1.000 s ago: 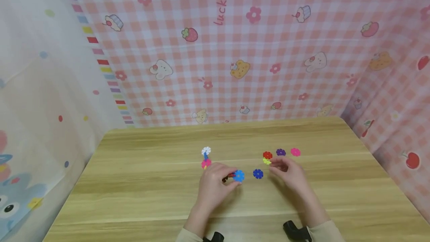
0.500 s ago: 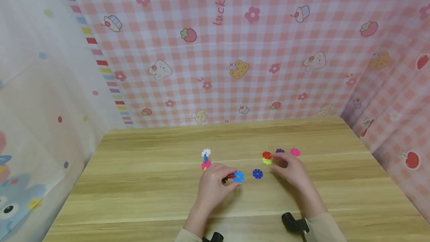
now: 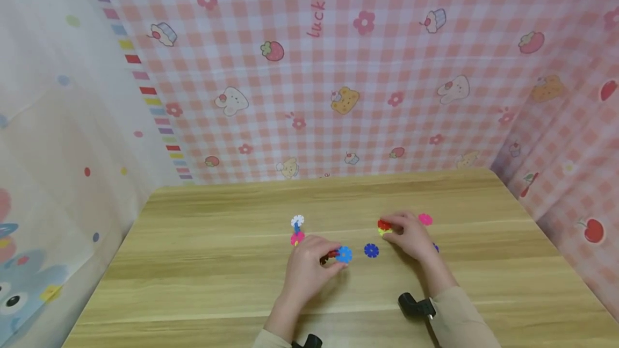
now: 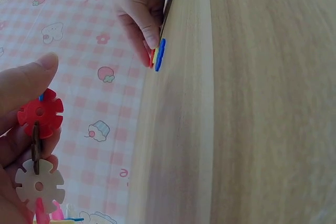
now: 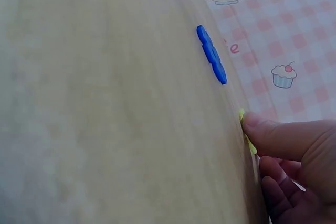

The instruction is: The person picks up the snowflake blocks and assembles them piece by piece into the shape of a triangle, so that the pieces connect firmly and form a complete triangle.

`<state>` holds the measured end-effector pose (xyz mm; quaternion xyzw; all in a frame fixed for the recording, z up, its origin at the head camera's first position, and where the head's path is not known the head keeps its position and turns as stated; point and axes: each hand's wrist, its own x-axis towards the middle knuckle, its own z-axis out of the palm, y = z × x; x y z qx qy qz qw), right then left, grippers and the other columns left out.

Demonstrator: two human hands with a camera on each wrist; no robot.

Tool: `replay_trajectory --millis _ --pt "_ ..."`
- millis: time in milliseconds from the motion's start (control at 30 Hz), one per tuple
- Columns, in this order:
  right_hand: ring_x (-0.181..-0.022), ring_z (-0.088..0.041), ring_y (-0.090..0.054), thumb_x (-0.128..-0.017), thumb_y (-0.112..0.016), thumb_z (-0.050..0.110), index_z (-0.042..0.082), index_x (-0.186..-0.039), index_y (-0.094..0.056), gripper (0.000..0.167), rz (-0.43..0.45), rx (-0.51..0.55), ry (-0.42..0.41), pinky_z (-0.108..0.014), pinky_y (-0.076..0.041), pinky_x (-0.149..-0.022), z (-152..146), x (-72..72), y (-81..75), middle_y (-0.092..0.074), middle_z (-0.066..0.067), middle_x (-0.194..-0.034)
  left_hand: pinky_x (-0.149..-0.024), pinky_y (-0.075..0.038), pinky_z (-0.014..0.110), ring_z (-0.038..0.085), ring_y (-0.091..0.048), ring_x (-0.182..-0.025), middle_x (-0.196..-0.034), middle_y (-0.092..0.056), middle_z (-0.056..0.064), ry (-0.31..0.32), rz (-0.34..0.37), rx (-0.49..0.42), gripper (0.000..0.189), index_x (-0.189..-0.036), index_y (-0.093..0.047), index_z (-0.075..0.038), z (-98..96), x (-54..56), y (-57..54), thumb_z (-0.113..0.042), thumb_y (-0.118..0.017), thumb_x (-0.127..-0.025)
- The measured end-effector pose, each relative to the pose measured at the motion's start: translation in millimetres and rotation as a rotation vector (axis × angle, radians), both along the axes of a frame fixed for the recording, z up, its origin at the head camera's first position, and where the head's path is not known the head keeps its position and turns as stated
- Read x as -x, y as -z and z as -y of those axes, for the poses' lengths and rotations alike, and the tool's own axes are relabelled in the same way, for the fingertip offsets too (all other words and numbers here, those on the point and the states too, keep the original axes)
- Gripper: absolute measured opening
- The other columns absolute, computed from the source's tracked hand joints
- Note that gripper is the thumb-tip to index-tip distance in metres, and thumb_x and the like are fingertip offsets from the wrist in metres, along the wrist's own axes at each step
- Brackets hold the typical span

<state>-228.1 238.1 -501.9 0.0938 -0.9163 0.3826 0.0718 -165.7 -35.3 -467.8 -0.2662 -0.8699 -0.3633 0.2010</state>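
Observation:
In the head view my left hand [image 3: 311, 265] pinches a linked chain of plastic snowflake discs by its light blue disc [image 3: 344, 254]. In the left wrist view the chain runs through a red disc [image 4: 40, 113], a brown one [image 4: 35, 148] and a white one [image 4: 39, 184]; further pink and blue pieces trail off, with a white disc [image 3: 297, 220] at the far end. My right hand [image 3: 411, 235] pinches a red snowflake disc [image 3: 384, 224] lying over a yellow disc [image 3: 383, 231] on the table, the thumb touching the yellow one in the right wrist view [image 5: 251, 142].
A dark blue disc [image 3: 371, 250] lies between the hands on the wooden table [image 3: 203, 262]. A pink disc [image 3: 425, 219] lies beyond my right hand; another blue disc [image 3: 436, 247] peeks out beside the wrist. A checked cloth [image 3: 271, 85] hangs behind the table.
My right hand has moved left and onto the red disc, now covering the purple disc behind it and uncovering a blue one by the wrist. The left hand stays nearly still with its chain.

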Motion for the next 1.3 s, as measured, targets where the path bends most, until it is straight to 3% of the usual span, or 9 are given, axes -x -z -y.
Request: replay_trajectory --millis 233,500,600,700,800,933,1133,1300 --pt "-0.091 -0.027 -0.059 -0.082 -0.078 0.004 0.002 -0.105 -0.074 0.024 -0.024 0.022 0.003 -0.042 -0.05 -0.082 2 -3.8 5.6 -0.063 -0.012 -0.103 -0.083 -0.053 0.032 0.013 -0.063 -0.087 -0.09 -0.073 -0.003 -0.001 0.013 0.008 0.036 -0.101 -0.077 -0.009 1.1 -0.2 0.5 -0.021 -0.091 -0.069" --pt "-0.1 -0.032 -0.062 -0.09 -0.072 0.005 0.005 -0.1 -0.076 0.011 -0.042 0.096 0.059 -0.048 -0.05 -0.089 2 -10.3 8.6 -0.069 -0.011 -0.102 -0.083 -0.053 0.033 0.014 -0.064 -0.086 -0.09 -0.073 -0.001 -0.005 -0.008 0.008 0.037 -0.1 -0.077 -0.009 1.0 -0.4 2.7 -0.02 -0.092 -0.068" --pt "-0.101 -0.03 -0.063 -0.091 -0.072 0.008 0.005 -0.101 -0.076 0.012 -0.055 0.165 0.109 -0.044 -0.051 -0.09 4 -15.0 4.3 -0.071 -0.012 -0.102 -0.082 -0.054 0.033 0.013 -0.064 -0.086 -0.09 -0.073 -0.002 -0.003 -0.019 0.007 0.037 -0.1 -0.077 -0.008 1.0 -0.2 3.2 -0.02 -0.092 -0.067" --pt "-0.096 -0.022 -0.064 -0.089 -0.073 0.009 0.003 -0.103 -0.075 0.015 -0.053 0.242 0.126 -0.033 -0.053 -0.084 10 -19.8 -2.2 -0.072 -0.01 -0.099 -0.082 -0.053 0.033 0.013 -0.064 -0.086 -0.09 -0.074 -0.001 -0.003 -0.022 0.007 0.038 -0.1 -0.077 -0.008 1.5 0.1 3.2 -0.019 -0.092 -0.067" --pt "-0.084 -0.014 -0.063 -0.089 -0.073 0.006 -0.002 -0.106 -0.073 0.018 0.004 0.359 0.054 -0.026 -0.054 -0.074 20 -23.6 -8.5 -0.071 -0.01 -0.092 -0.082 -0.053 0.033 0.014 -0.064 -0.086 -0.091 -0.074 -0.001 -0.005 -0.018 0.004 0.038 -0.1 -0.077 -0.007 2.5 0.4 2.4 -0.019 -0.092 -0.068" --pt "-0.073 -0.012 -0.062 -0.091 -0.069 0.001 -0.006 -0.108 -0.07 0.018 0.083 0.5 -0.107 -0.029 -0.057 -0.066 36 -30.2 -16.8 -0.069 -0.01 -0.085 -0.081 -0.053 0.032 0.014 -0.064 -0.085 -0.09 -0.073 -0.001 -0.001 -0.021 -0.002 0.037 -0.1 -0.077 -0.007 3.7 1.3 1.3 -0.019 -0.092 -0.068" --pt "-0.072 -0.014 -0.063 -0.09 -0.07 0.003 -0.004 -0.097 -0.07 0.01 0.108 0.515 -0.244 -0.028 -0.057 -0.065 54 -39.1 -24.6 -0.07 -0.009 -0.085 -0.08 -0.053 0.031 0.015 -0.064 -0.086 -0.09 -0.074 0.0 0.007 -0.033 -0.01 0.036 -0.099 -0.078 -0.007 5.0 3.6 0.8 -0.019 -0.091 -0.069" --pt "-0.073 -0.012 -0.061 -0.088 -0.071 0.003 -0.004 -0.091 -0.071 0.007 0.095 0.496 -0.277 -0.026 -0.055 -0.066 59 -40.7 -25.3 -0.07 -0.01 -0.085 -0.08 -0.053 0.032 0.015 -0.064 -0.086 -0.09 -0.074 0.001 0.001 -0.027 -0.019 0.035 -0.098 -0.077 -0.006 6.4 4.0 0.2 -0.019 -0.091 -0.069"
